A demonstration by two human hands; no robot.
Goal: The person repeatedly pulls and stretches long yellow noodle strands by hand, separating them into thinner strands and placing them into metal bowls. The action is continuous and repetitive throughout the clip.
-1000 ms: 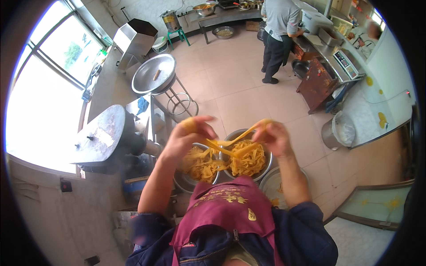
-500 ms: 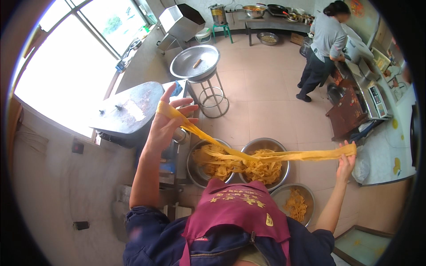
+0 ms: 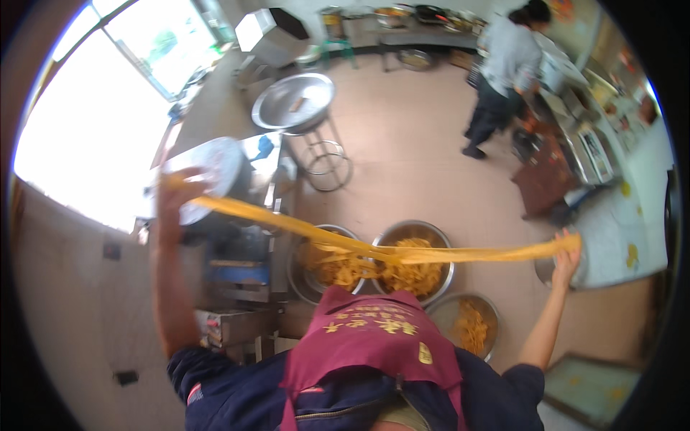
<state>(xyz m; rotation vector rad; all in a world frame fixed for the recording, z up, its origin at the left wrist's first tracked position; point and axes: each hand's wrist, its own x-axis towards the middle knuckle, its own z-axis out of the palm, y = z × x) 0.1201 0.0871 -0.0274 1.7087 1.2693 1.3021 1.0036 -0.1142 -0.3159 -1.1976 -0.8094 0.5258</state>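
Note:
A long bundle of flat yellow noodle strips [image 3: 302,229] is stretched between my raised arms, above the bowls. My left hand [image 3: 181,190], smeared by motion, has its end of the strips around it at the far left. At the right, the fingers of my right hand [image 3: 566,260] are closed on the other end. Below the middle of the strips, a left metal bowl [image 3: 293,271] and a right metal bowl [image 3: 451,269] hold heaps of similar yellow strips. A third metal bowl [image 3: 494,316], nearer my right side, holds a smaller heap.
A wide metal basin [image 3: 316,93] with a small stick-like piece stands on a metal stool. A round-topped machine [image 3: 223,169] is by the window. Far right, another person [image 3: 503,68] bends over a counter. A pale table [image 3: 632,244] flanks my right.
My left hand has swung out to the left, drawing the strips longer and tighter. My right hand keeps its end. The whole view has shifted slightly.

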